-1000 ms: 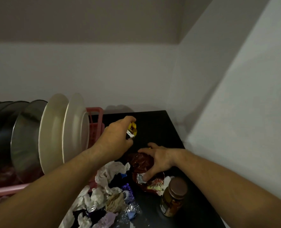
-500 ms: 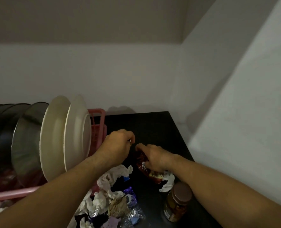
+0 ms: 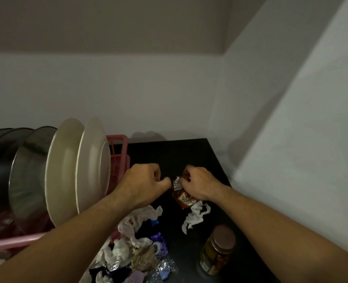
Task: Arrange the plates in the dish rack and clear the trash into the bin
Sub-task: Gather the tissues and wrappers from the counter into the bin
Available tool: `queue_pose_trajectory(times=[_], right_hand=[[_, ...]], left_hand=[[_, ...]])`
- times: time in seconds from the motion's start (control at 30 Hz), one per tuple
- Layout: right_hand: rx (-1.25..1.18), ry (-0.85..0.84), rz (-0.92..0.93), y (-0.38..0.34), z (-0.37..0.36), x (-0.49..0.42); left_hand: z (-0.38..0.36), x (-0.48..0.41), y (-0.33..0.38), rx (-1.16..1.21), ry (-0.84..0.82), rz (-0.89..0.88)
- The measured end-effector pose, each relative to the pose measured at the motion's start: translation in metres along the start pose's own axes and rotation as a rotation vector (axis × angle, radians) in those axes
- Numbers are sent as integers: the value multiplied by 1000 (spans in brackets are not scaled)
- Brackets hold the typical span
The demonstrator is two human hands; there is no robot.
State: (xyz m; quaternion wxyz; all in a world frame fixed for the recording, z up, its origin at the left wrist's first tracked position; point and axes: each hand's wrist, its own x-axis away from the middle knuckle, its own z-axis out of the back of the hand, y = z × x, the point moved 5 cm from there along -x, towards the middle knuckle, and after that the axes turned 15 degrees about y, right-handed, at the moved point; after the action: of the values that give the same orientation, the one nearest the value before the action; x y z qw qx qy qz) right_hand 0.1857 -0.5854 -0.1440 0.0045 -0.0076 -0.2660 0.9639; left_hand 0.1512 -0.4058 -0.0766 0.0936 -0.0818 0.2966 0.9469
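Only semi-legible print is pale script on the red-brown wrapper [image 3: 185, 199], apparently starting "Ch", rest too blurred; jar [image 3: 218, 253] label and the oval logo on the purple wrapper [image 3: 159, 244] are unreadable.

one head-worn wide-angle view, aimed forward and down at a black counter [image 3: 169, 152] set in a wall corner. counter is seen from close, dish rack [image 3: 118, 158] at left.
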Motion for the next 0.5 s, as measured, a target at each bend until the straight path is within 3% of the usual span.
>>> queue_pose_trajectory(times=[0.1, 0.3, 0.5], right_hand=[[-44, -4, -38, -1, 6, 1], [-181, 182, 20, -12, 9, 6], [-204, 178, 57, -14, 14, 10]], left_hand=[[-4, 1, 4, -90, -47, -75], [-7, -2, -2, -143, -87, -63], [-3, -3, -5, -137, -60, -90]])
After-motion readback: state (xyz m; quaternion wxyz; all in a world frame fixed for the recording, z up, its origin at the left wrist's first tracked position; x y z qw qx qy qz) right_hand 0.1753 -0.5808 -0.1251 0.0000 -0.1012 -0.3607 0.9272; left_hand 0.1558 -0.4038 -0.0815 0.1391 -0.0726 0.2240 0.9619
